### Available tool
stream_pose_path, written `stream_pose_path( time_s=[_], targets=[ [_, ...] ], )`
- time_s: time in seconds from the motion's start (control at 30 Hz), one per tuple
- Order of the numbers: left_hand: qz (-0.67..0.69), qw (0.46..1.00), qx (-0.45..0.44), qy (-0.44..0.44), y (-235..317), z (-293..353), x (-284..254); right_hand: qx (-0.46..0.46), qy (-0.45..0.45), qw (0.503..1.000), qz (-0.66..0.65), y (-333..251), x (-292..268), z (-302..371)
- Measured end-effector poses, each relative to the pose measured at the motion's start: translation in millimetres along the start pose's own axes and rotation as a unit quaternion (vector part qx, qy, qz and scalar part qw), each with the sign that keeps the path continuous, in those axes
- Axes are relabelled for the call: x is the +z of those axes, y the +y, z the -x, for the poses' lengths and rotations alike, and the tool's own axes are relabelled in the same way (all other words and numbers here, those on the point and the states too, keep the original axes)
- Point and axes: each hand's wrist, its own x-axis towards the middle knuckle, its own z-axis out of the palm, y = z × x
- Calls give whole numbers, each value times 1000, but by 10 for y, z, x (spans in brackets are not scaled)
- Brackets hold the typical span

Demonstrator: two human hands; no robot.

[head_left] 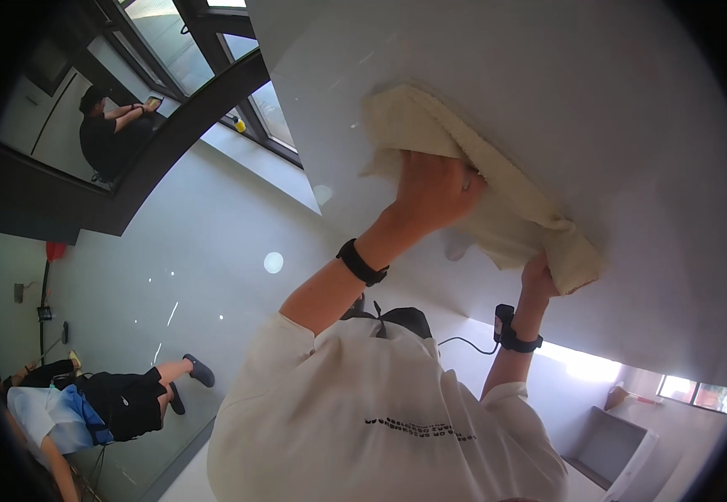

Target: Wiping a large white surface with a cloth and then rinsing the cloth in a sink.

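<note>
One cream cloth (430,125): located from upper centre to right of centre in the frame, bunched and creased, slanting down to the right over a pale grey surface (631,125).
Left hand (439,191): mine, just above and right of the frame's centre; I find it curled into the cloth, grasping it, with the fingertips partly hidden by the fold.
Right hand (537,276): mine, right of centre; I have it clenched on the cloth's lower right end, a bunched corner standing out past my fist.
Left wristband (362,262): black, on my wrist near the frame's centre.
Right wristband (521,341): black, lower right of centre; a small black box (504,320) sits at it, and a thin dark cable (472,341) runs off to the left.
White shirt (363,393): worn by me, filling the lower centre, dark print across it.
Person in black shorts (125,402): lower left of the frame, well apart from my hands.
Person in dark clothing (100,130): upper left, arms stretched forward, holding a small object I cannot identify.
Yellow item (239,125): upper left of centre, beside the dark window frame (200,38).
Grey bin (610,448): open-topped, lower right.
</note>
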Motion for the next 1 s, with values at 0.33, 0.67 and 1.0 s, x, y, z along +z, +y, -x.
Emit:
stream_pose_path(
  time_s=[0.33,0.67,1.0],
  targets=[
    [43,987,-49,-145,-682,892,464,-107,-138,984,38,424,259,797],
    [68,996,50,25,-448,-133,-333,-76,-12,997,-17,-150,227,-253],
    [88,995,-33,31,-1079,1066,487,-117,-157,980,23,41,500,942]
  ],
)
